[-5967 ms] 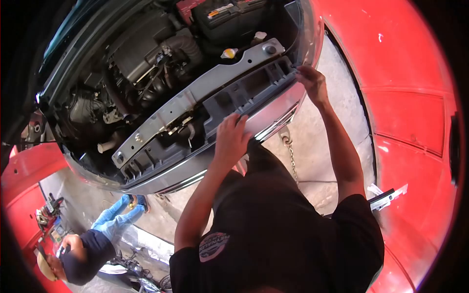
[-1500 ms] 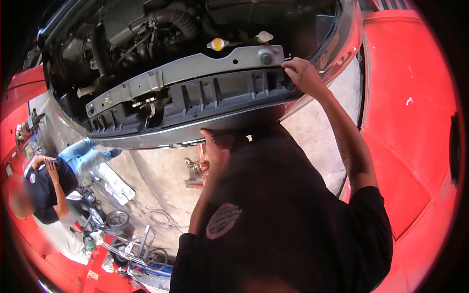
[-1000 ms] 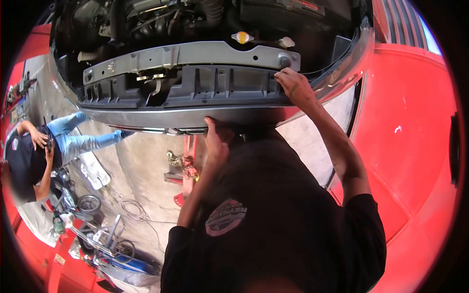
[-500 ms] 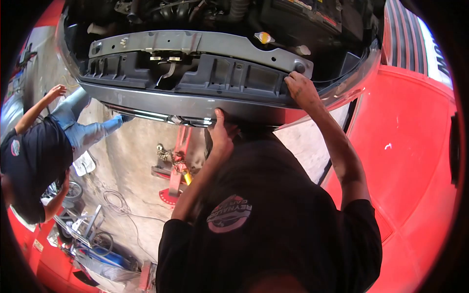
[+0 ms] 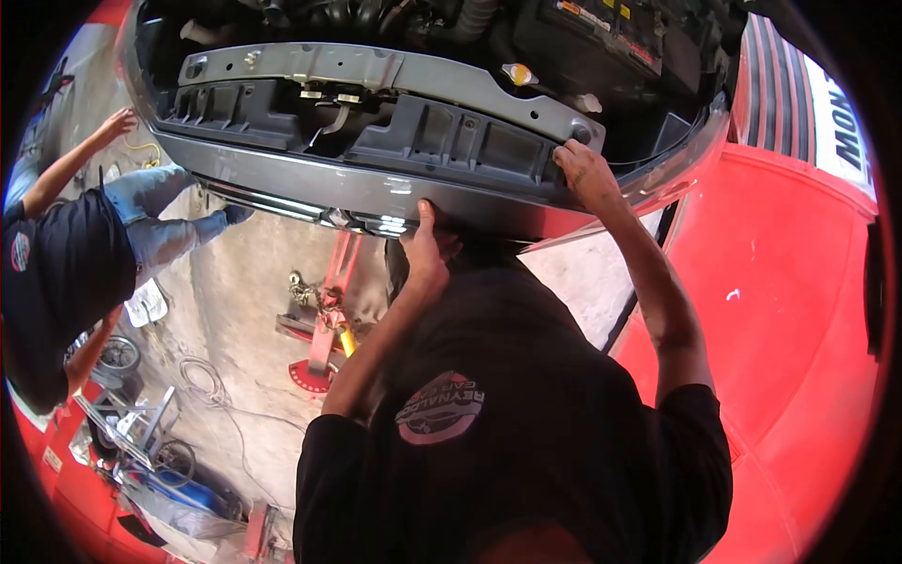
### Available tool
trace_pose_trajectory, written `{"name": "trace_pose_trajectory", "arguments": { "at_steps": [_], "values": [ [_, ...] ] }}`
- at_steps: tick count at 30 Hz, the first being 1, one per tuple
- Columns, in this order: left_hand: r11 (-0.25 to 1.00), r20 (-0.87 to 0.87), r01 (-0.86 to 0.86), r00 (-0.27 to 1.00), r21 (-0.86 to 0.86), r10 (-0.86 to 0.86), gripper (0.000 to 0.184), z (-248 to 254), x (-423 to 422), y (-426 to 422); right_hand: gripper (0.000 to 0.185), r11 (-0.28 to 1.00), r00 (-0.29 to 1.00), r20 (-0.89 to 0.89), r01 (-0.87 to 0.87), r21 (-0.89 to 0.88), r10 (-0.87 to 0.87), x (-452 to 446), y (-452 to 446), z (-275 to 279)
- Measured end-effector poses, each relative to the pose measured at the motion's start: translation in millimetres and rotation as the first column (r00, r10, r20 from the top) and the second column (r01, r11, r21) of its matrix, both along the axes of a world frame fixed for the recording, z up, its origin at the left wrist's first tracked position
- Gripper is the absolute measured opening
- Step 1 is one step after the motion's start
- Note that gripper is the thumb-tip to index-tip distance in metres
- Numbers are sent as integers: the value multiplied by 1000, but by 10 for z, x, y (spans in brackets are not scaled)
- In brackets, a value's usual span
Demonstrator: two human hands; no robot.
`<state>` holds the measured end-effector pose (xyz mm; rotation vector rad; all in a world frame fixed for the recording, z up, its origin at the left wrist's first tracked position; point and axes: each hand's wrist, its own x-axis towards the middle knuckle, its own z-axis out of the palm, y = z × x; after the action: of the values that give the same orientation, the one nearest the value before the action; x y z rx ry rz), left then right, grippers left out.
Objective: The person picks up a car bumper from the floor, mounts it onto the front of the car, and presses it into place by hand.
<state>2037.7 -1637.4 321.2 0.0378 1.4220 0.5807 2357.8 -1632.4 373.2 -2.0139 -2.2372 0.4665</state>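
My left hand (image 5: 428,249) is at the lower front of the grey bumper (image 5: 357,188), thumb up against its face and the other fingers curled under, partly in shadow. Higher up, my right hand (image 5: 584,174) has its fingers pinched together at the right end of the black plastic grille panel (image 5: 442,141), just below the grey metal crossbar (image 5: 451,83). What lies between those fingertips is too small to make out. A metal latch (image 5: 332,115) shows in the gap of the black panel.
Beyond the crossbar are the battery (image 5: 592,38) and a yellow-marked cap (image 5: 519,73). A co-worker (image 5: 70,273) stands at the left, one arm stretched toward the bumper's left end. A red stand (image 5: 324,338), coiled cable (image 5: 202,381) and wheeled frame (image 5: 132,428) are on the floor; red panels (image 5: 780,310) rise at right.
My left hand has gone from the bumper's top edge to its lower face. My right hand stays at the panel's right end. The co-worker has come closer and reached an arm out toward the car.
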Motion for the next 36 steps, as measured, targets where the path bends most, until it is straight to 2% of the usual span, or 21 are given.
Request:
{"name": "trace_pose_trajectory", "arguments": {
  "at_steps": [9, 15, 18, 24, 30, 36],
  "values": [
    [1000, 5, 1, 1000, 8, -1, 67, 18, 5, 1, 7, 997, 992, 120, 19, 76, -28, -29, -37, -178],
    [1000, -34, -4, 999, 7, 4, 68, 134, 44, 35, 9, 983, 979, 132, 135, 127, -152, -97, -76, -190],
    [998, 15, 12, 1000, 57, -12, 71, 31, 10, 6, 8, 980, 991, 29, 126, 152, -132, -61, -80, -173],
    [1000, -46, -8, 999, 5, 8, 78, 82, 40, 21, 7, 960, 977, -181, 152, 236, -110, -98, -116, -159],
    [1000, -18, -4, 1000, -7, 4, 78, -40, 19, 7, 10, 977, 985, -173, 35, 210, 2, -4, -112, -152],
    [999, -59, -33, 998, 17, 34, 77, 69, 51, 5, 4, 987, 992, 34, -123, 105, 120, 20, 36, -66]
  ]
}}
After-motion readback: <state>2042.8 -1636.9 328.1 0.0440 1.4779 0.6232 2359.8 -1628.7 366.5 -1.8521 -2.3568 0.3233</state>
